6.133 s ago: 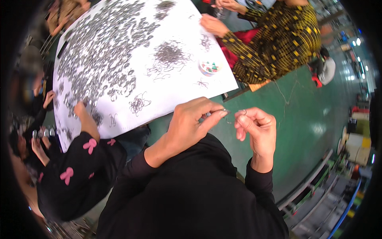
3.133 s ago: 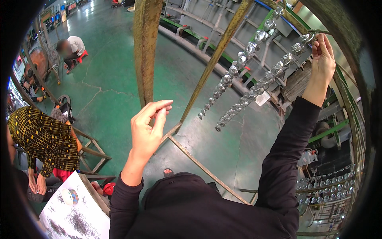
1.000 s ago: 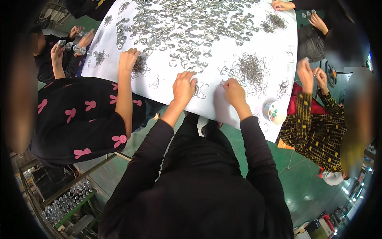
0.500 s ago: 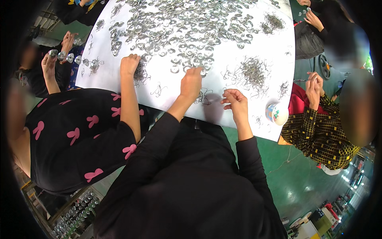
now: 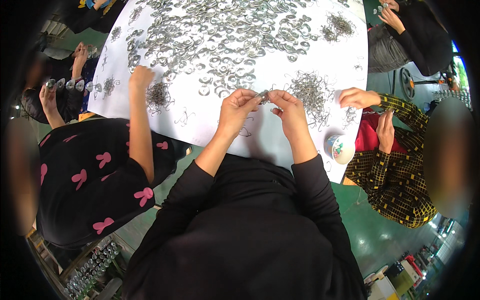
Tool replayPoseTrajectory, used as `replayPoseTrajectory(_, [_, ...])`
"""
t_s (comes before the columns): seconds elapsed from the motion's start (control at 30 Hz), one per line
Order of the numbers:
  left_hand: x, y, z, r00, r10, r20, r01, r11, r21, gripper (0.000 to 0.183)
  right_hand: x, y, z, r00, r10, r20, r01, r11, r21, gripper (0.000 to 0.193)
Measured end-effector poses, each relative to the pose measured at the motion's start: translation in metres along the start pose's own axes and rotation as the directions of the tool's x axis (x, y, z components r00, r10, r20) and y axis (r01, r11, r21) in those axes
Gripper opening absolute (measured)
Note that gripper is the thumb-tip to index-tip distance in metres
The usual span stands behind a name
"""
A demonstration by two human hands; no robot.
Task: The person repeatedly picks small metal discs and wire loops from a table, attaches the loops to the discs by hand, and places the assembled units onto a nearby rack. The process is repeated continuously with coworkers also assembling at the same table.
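Above the white tabletop (image 5: 205,107) my two hands meet. A small round metal disc (image 5: 263,96) is pinched between the thumb and fingers of my left hand (image 5: 236,111). My right hand (image 5: 291,114) has its thumb and forefinger closed at the disc's other side; whatever lies in that pinch is too small to make out. A tangled heap of thin wire hooks (image 5: 311,95) lies just beyond my right hand. Farther off spreads a large pile of similar shiny discs (image 5: 210,37).
A paper cup (image 5: 340,148) stands near the table's right edge. Co-workers sit on both sides; a hand (image 5: 141,77) at left hovers by another hook heap (image 5: 158,95), and one (image 5: 359,98) reaches in at right. More hooks (image 5: 338,27) lie at the far right.
My left hand has come back from the disc pile with a disc, and my right hand has moved in to meet it. The co-worker at right now reaches over the table.
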State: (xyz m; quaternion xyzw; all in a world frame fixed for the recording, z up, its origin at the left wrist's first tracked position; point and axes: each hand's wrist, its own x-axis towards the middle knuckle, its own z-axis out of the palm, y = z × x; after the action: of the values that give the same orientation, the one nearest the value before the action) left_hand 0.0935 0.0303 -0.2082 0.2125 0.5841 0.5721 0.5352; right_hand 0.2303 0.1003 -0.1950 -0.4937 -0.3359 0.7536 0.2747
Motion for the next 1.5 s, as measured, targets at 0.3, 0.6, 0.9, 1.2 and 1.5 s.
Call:
replayPoseTrajectory(0.3, [0.016, -0.008, 0.014, 0.999, -0.010, 0.053, 0.009, 1.000, 0.011, 0.010, 0.030, -0.014, -0.019, 1.000, 0.030, -0.004, -0.030, 0.999, -0.032, 0.010])
replayPoseTrajectory(0.6, [0.034, -0.019, -0.024, 0.858, 0.498, 0.127, -0.343, 0.371, 0.863, 0.018, 0.031, -0.008, -0.029, 0.840, -0.541, -0.047, 0.482, 0.782, -0.395, 0.006])
replayPoseTrajectory(0.9, [0.057, -0.036, -0.025, 0.793, 0.535, 0.292, -0.392, 0.080, 0.917, 0.019, -0.003, -0.010, -0.043, 0.767, -0.641, 0.027, 0.537, 0.619, -0.573, 0.006])
replayPoseTrajectory(1.2, [0.028, 0.008, 0.000, 0.982, 0.128, 0.141, -0.178, 0.881, 0.437, 0.012, -0.014, 0.008, -0.020, 0.687, -0.690, 0.229, 0.611, 0.377, -0.696, 0.007])
replayPoseTrajectory(1.5, [0.012, 0.032, 0.011, 0.934, 0.209, 0.290, -0.347, 0.719, 0.602, 0.017, -0.018, 0.001, -0.009, 0.691, -0.670, 0.272, 0.568, 0.271, -0.777, 0.007])
